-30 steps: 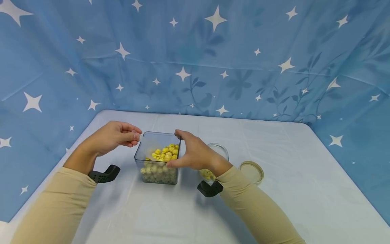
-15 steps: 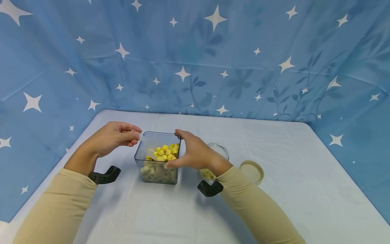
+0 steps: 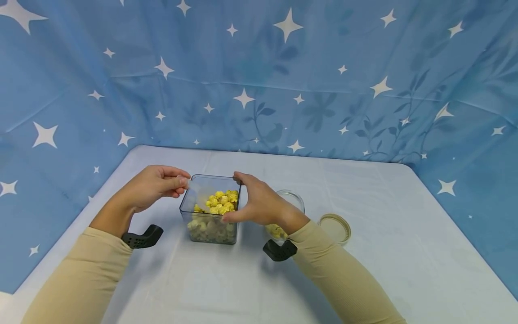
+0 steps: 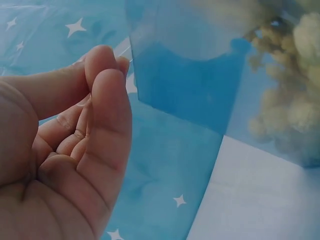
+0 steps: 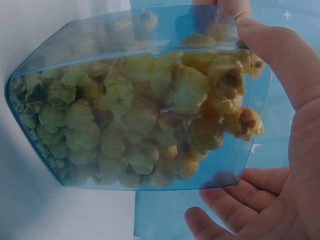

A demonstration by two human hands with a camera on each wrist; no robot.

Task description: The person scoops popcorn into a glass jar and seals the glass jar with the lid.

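A clear, grey-tinted square plastic container (image 3: 212,229) stands on the white table, holding yellow popcorn (image 3: 222,201). My right hand (image 3: 259,202) grips its right side, thumb on the near rim and fingers at the far corner. The right wrist view shows that thumb and the fingers at opposite sides of the container (image 5: 135,120). At the left rim, my left hand (image 3: 155,186) pinches the end of a pale translucent scoop-like piece (image 3: 195,188), which reaches down into the container. Its far part looks blurred through the plastic. Thumb and forefinger meet in the left wrist view.
Behind the right forearm lies or stands a round glass jar (image 3: 292,196) with some popcorn, partly hidden. A gold-rimmed round lid (image 3: 335,228) rests to its right. A blue star-patterned curtain (image 3: 259,81) hangs behind the table (image 3: 404,252).
My left hand has shifted slightly right and down, closer to the rim. Popcorn in the container has changed its arrangement a little. The right hand keeps its grip in the same place.
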